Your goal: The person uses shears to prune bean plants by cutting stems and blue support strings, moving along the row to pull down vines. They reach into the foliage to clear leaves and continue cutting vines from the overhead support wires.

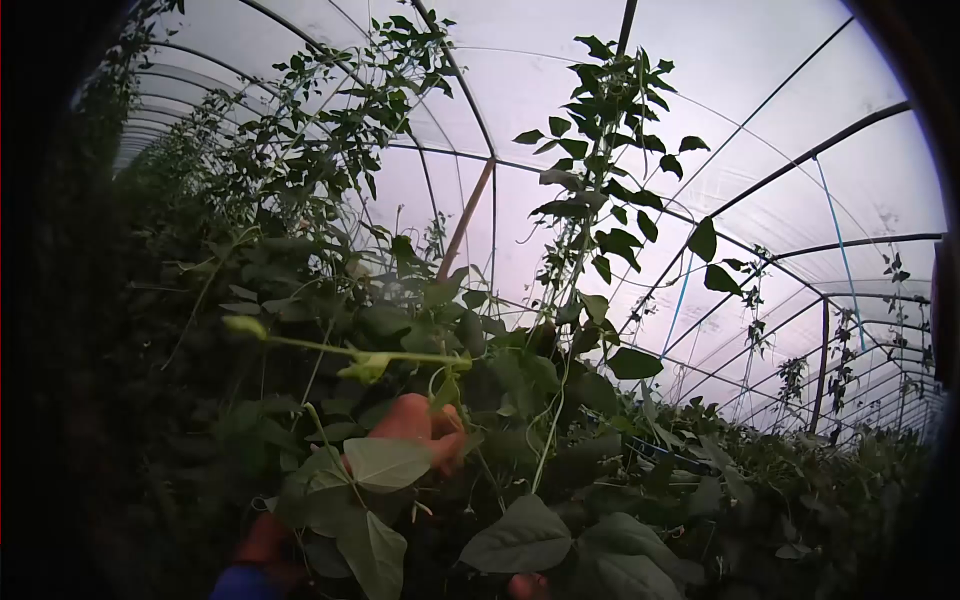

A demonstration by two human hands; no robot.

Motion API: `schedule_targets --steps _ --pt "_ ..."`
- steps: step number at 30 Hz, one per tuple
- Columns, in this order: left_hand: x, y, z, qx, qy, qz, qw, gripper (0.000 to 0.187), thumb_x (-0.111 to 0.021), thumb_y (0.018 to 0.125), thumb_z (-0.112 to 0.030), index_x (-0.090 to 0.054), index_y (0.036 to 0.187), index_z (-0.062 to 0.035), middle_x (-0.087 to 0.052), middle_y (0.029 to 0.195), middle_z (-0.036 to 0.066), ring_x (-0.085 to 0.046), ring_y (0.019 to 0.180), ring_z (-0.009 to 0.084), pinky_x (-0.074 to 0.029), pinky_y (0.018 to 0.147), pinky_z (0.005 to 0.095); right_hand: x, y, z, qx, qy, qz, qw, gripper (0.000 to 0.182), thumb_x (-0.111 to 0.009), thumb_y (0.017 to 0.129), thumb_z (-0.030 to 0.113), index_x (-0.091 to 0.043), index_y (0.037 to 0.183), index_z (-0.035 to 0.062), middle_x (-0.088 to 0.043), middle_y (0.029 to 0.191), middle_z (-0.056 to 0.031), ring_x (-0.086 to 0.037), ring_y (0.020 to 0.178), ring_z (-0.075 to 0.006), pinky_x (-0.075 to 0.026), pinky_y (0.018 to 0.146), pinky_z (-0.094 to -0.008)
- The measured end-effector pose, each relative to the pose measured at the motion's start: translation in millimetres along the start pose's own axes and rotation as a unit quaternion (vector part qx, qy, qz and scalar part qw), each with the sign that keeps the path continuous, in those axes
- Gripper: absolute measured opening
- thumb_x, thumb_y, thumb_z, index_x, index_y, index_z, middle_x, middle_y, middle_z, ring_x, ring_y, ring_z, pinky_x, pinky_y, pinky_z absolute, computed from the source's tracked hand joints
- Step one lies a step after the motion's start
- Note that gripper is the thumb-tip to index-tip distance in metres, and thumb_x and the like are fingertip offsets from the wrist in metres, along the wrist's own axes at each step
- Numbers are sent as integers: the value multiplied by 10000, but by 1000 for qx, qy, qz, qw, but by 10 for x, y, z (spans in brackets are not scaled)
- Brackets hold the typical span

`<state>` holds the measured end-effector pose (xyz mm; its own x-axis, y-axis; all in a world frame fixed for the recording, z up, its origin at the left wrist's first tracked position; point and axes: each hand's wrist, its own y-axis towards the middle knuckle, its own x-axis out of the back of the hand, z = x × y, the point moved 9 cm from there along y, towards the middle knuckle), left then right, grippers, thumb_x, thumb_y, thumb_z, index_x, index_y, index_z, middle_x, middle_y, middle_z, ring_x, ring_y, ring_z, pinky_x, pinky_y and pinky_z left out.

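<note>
Blurred and close, a pale green, bud-bearing stem (350, 352) stretches toward 8 o'clock, in front of dense bean-like vines (200, 300). Just below its inner end, near 7 o'clock, the left hand (420, 430) has its fingers bent together; whether they grip anything I cannot tell. One broad leaf (388, 464) partly covers that hand, and a blue sleeve (243, 583) shows lower down. At 6 o'clock only a small patch of the right hand (528, 586) appears beneath another leaf (518, 538), its state unreadable. Toward 1 o'clock, a climbing vine (598, 190) rises under the greenhouse film (760, 60).
</note>
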<state>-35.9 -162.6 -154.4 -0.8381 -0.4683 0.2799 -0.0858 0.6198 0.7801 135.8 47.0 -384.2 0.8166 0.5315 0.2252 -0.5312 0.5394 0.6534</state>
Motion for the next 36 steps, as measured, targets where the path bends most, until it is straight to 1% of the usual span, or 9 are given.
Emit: schedule_targets --steps 4,7,8,10,13,23,29,33,36 --pt "-58 -129 258 165 -18 164 972 368 -552 896 -328 -599 738 1 -637 629 99 -641 592 129 -458 445 240 -129 40 111 74 -181 34 980 284 -564 654 95 -534 936 83 -537 829 -110 -542 831 -281 -397 868 -450" --pt "-94 -229 -165 -33 -486 234 842 368 -455 933 -260 -581 958 85 -636 907 267 -660 797 354 -543 562 331 -255 74 207 142 -278 55 948 300 -594 599 71 -531 893 84 -529 801 -127 -535 838 -309 -378 901 -482" --pt "-5 -165 -332 -119 -524 252 805 367 -448 928 -178 -462 1187 82 -497 1209 299 -521 1100 430 -528 778 428 -319 86 256 161 -299 64 938 307 -605 581 62 -531 878 85 -526 791 -133 -533 841 -318 -372 912 -492" --pt "71 34 -683 -208 -550 124 800 502 -502 898 -112 -301 1338 22 -310 1393 250 -319 1294 381 -407 964 462 -430 140 317 182 -320 74 927 314 -615 563 54 -530 863 85 -523 781 -139 -531 843 -328 -365 923 -503" --pt "74 538 -740 -269 -477 46 836 666 -550 861 -41 -172 1409 -46 -183 1463 197 -181 1358 344 -292 1052 456 -656 43 664 336 -476 39 812 211 -547 648 45 -528 856 74 -510 769 -140 -530 824 -343 -374 881 -522" --pt "-411 2510 -531 -250 -167 -114 947 575 -534 795 63 -329 1330 18 -397 1358 188 -395 1264 234 -374 978 303 -707 -6 529 325 -478 126 806 226 -517 690 23 -518 912 66 -495 783 -140 -514 803 -356 -361 906 -544" --pt "-186 3062 -289 -211 77 -280 933 612 -615 669 -146 -436 1235 2 -566 1137 226 -544 1059 365 -421 923 367 -711 25 343 326 -435 114 832 197 -512 691 3 -505 883 47 -469 757 -138 -506 777 -356 -363 909 -540" --pt "-242 3532 48 -134 4 -184 974 833 -708 711 -246 -272 1337 89 -474 1253 274 -478 1173 342 -416 947 354 -769 14 341 326 -458 111 820 216 -538 662 -8 -498 867 45 -454 743 -138 -500 763 -354 -370 899 -530" --pt "-450 3975 300 -115 -169 -76 976 897 -743 720 -338 -258 1324 114 -544 1098 210 -564 888 220 -465 702 309 -765 -44 551 367 -421 69 826 227 -560 635 -1 -497 846 49 -447 735 -143 -498 760 -354 -374 894 -523"
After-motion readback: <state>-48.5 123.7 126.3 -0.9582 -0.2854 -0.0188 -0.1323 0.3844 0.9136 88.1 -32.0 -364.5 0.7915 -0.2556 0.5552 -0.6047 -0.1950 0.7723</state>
